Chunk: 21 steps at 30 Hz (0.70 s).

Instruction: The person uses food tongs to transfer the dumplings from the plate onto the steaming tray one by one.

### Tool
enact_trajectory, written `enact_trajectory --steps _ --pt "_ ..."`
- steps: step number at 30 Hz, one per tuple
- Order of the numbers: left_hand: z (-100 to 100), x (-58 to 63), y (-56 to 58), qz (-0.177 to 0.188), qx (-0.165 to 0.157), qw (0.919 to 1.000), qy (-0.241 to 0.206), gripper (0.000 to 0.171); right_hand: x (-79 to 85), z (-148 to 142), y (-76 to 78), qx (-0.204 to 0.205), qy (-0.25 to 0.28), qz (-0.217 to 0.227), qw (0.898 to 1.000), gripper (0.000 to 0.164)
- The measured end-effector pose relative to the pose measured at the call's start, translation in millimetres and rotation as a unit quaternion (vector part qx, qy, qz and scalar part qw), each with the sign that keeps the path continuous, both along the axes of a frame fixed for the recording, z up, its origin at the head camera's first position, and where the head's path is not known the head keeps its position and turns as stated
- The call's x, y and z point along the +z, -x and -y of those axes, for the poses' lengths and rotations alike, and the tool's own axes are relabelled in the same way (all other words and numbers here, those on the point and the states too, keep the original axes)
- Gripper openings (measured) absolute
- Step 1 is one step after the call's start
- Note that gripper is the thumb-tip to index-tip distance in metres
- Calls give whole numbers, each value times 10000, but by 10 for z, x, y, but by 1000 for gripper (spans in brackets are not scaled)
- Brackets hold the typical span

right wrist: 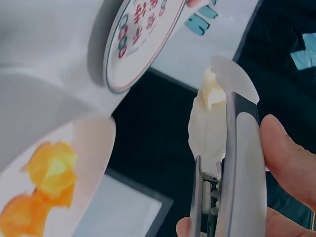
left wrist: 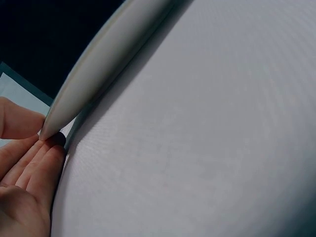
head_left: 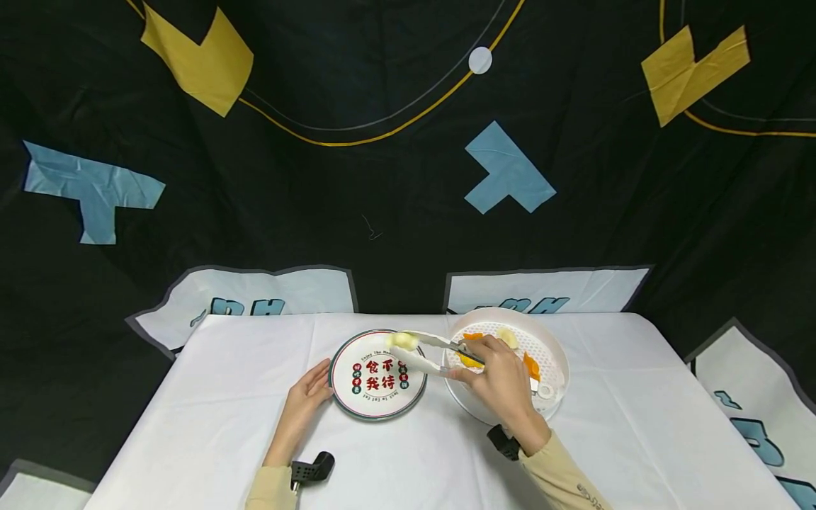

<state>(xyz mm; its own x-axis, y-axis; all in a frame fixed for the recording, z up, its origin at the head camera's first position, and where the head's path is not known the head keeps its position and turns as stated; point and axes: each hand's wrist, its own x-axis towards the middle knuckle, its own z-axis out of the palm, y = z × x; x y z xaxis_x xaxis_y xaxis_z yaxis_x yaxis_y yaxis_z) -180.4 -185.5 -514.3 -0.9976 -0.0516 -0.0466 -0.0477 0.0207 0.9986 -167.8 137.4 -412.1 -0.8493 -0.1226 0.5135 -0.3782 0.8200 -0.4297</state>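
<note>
My left hand (head_left: 303, 401) holds the left rim of a round white plate (head_left: 376, 406) with red and green lettering. In the left wrist view the thumb lies over the rim and the fingers sit beneath it. My right hand (head_left: 503, 382) grips a pair of tongs (right wrist: 248, 168) with pale, broad tips. Between those tips is a pale yellow piece (right wrist: 212, 93), held above the plate's upper right part; its exact kind is unclear. Under the right hand stands a round white bowl (head_left: 561, 354) with a dotted inside.
The bowl holds orange pieces (head_left: 532, 366), a yellow piece (right wrist: 52, 168) and a pale piece (head_left: 508, 337). A white cloth (head_left: 223, 397) covers the table. Behind the table hangs a black cloth (head_left: 395, 227) with blue and yellow patches. Both wrists wear black camera mounts (head_left: 312, 469).
</note>
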Motion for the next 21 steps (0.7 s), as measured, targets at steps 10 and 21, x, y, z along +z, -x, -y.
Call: enact_trajectory --steps 10,21 --pt "0 7 -7 -33 -30 10000 -33 57 21 -467 -157 -330 -32 23 9994 51" --pt "-5 13 -10 -33 -30 10000 6 57 -74 -875 -426 -793 -244 364 9959 52"
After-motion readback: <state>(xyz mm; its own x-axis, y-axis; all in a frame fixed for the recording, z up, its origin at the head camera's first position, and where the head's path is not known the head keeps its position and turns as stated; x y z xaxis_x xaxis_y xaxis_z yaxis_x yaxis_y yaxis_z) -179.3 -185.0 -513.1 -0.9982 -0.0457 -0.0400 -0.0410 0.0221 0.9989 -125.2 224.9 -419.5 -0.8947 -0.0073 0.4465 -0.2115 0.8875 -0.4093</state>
